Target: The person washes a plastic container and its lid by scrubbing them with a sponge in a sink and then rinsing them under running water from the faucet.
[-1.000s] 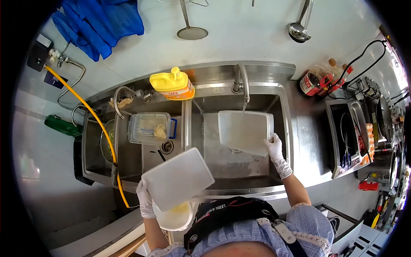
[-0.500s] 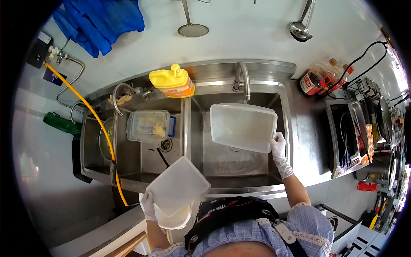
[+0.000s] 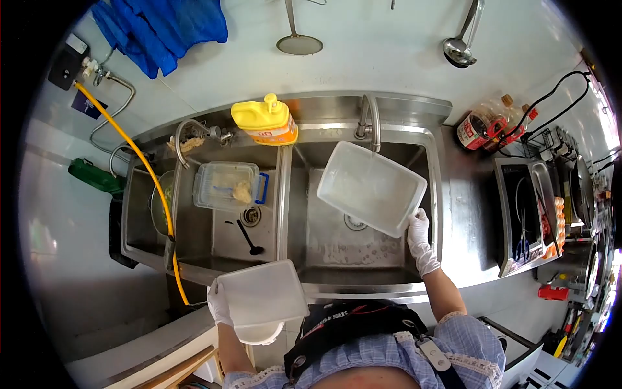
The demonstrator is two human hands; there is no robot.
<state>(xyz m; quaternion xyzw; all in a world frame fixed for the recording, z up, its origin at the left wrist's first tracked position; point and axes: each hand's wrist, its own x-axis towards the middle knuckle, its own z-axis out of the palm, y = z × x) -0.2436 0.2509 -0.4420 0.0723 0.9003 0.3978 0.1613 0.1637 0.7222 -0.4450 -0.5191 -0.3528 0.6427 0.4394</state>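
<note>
Both hands wear white gloves. My right hand (image 3: 421, 243) grips the lower right corner of a translucent plastic container (image 3: 372, 188), tilted over the right sink basin beneath the faucet (image 3: 374, 123). My left hand (image 3: 218, 303) is closed on the left edge of a flat, translucent white plastic lid (image 3: 264, 292) in front of the sink's near rim. Beneath that lid, a white bucket (image 3: 262, 333) is partly hidden. In the middle basin lie a clear box with blue clips (image 3: 227, 186) and a black spoon (image 3: 251, 240).
A yellow jug (image 3: 264, 122) stands on the sink's back ledge. At the left, a yellow hose (image 3: 146, 162) crosses the basins. Bottles (image 3: 476, 129) and a metal tray (image 3: 521, 214) occupy the right counter. Ladles (image 3: 460, 52) and a strainer (image 3: 299, 44) hang on the wall.
The container in my right hand has turned clockwise, its left end rising. My left hand has moved slightly left and the lid has rotated and shifted down, uncovering the black spoon.
</note>
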